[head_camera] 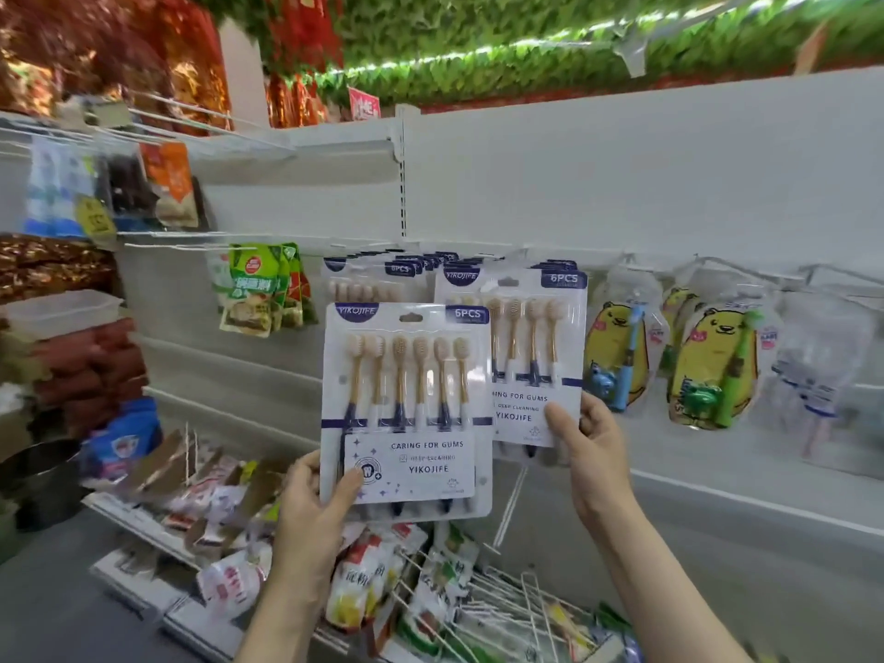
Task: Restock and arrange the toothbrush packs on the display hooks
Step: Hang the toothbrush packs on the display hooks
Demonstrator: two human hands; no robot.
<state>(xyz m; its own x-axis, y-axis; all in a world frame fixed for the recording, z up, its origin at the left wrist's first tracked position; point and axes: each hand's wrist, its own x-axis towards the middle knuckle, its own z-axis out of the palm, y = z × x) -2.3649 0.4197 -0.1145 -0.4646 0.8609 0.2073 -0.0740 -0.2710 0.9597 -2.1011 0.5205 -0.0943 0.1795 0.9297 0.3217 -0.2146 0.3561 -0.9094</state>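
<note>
- Head view: the left hand [313, 509] grips the lower left corner of a toothbrush pack [406, 409], thumb pressed on its front and the other fingers curled behind it.
- That pack is held upright in front of the white back panel [622, 184], clear of the hooks, its hang slot at the top edge free.
- The right hand [595, 447] pinches the lower right corner of a second toothbrush pack [531, 346], thumb on the front, fingers behind; this pack stands behind and to the right of the first, overlapped by it.
- More hung packs [378, 275] sit on the hooks along the rail, just behind the two held ones.
- Right of them hang yellow bear packs [617, 346], with a narrow gap between.
- Left hang green snack bags [258, 289].
- Below, bare wire hooks [512, 504] jut out over a lower shelf of pouches [363, 581]; the panel above the rail is bare.
</note>
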